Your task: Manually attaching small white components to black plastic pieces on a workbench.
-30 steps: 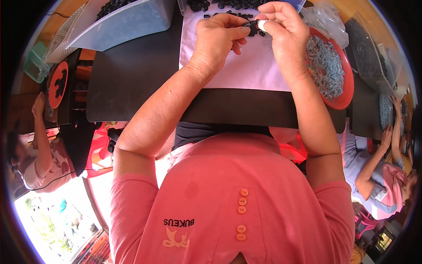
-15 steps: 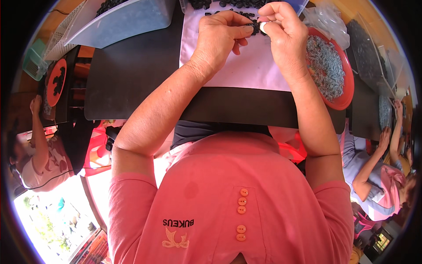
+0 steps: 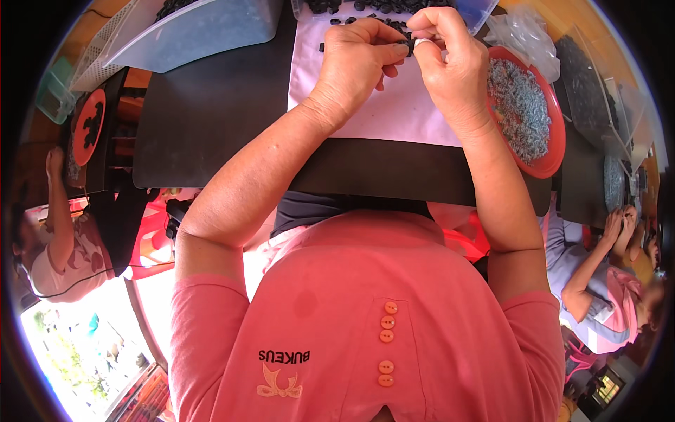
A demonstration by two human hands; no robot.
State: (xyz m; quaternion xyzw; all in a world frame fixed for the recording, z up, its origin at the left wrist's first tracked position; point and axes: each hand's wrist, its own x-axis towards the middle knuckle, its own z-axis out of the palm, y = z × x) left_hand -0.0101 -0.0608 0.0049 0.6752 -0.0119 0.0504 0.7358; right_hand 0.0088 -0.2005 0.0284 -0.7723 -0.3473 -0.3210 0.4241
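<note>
Over a pale pink cloth point(image 3: 387, 116), my two hands meet fingertip to fingertip. My left hand point(image 3: 358, 60) pinches a small black part point(image 3: 409, 43) between thumb and forefinger. My right hand point(image 3: 450, 67) closes its thumb and forefinger at the same part, with something white at the thumb tip; whether it holds a separate tiny piece I cannot make out. Just beyond the fingers lie loose small black parts point(image 3: 362, 7), several of them scattered on the cloth. Close to my right wrist stands a red plate point(image 3: 555, 133) heaped with small silvery-blue pieces point(image 3: 520, 105).
A translucent bin point(image 3: 211, 46) with black parts stands at the far left of the dark table point(image 3: 204, 112). A clear plastic bag point(image 3: 524, 39) lies behind the plate. Co-workers sit on both sides, one with a red plate point(image 3: 89, 126) at the left.
My right hand has moved slightly left and down, bringing its fingertips against the black part in my left hand. My left hand has barely shifted.
</note>
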